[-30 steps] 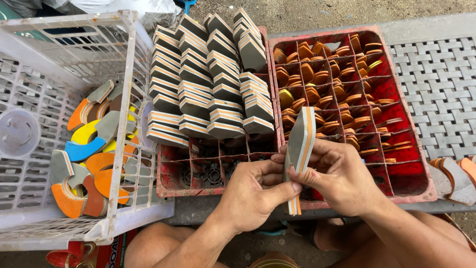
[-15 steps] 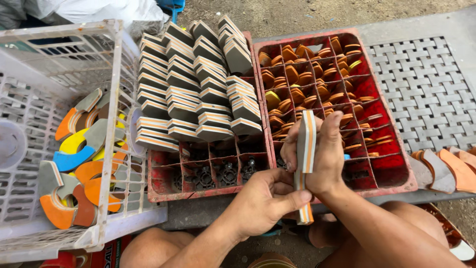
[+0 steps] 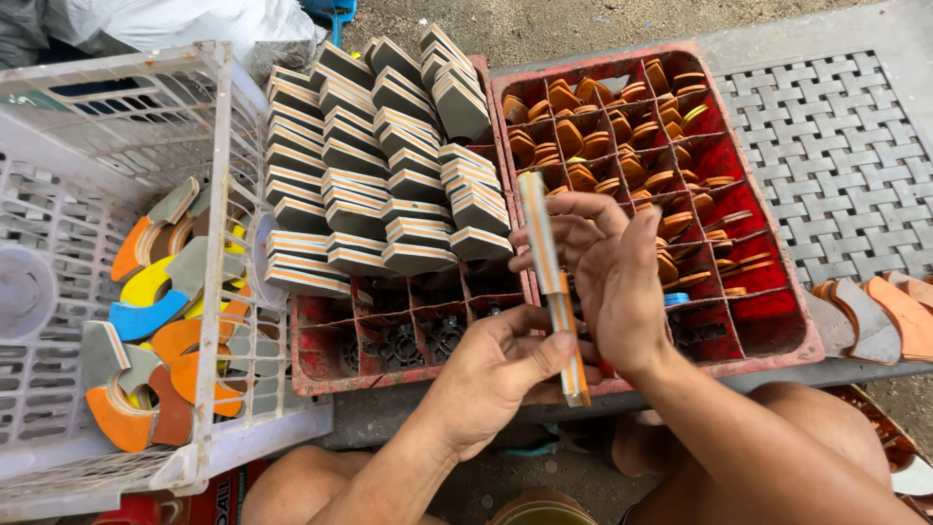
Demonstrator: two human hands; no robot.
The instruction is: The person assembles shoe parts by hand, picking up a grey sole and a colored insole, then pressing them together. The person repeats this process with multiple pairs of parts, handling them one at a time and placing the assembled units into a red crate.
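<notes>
Head view: we look down on a thin upright stack of flat foam strips layered grey, orange and white, held just in front of two red plastic compartment crates. Our left hand comes in from 7 o'clock and pinches the stack's lower part, thumb pressed against its side and fingers curled behind it. Our right hand, at 3 o'clock of the stack, lies with its palm and straightened fingers flat against the stack's right face, pressing it toward the left hand. At 10 o'clock of the hands, the left red plastic crate carries rows of grey foam wedge blocks with orange and white stripes, while its near compartments show dark bottoms. At 1 o'clock, the right red plastic crate holds many small orange curved foam pieces standing in its cells. Far off at 9 o'clock, a white plastic lattice basket contains curved foam offcuts in orange, grey, yellow and blue. At 3 o'clock, by the frame's edge, lie orange-and-grey foam sole shapes below a grey woven-pattern mat.
</notes>
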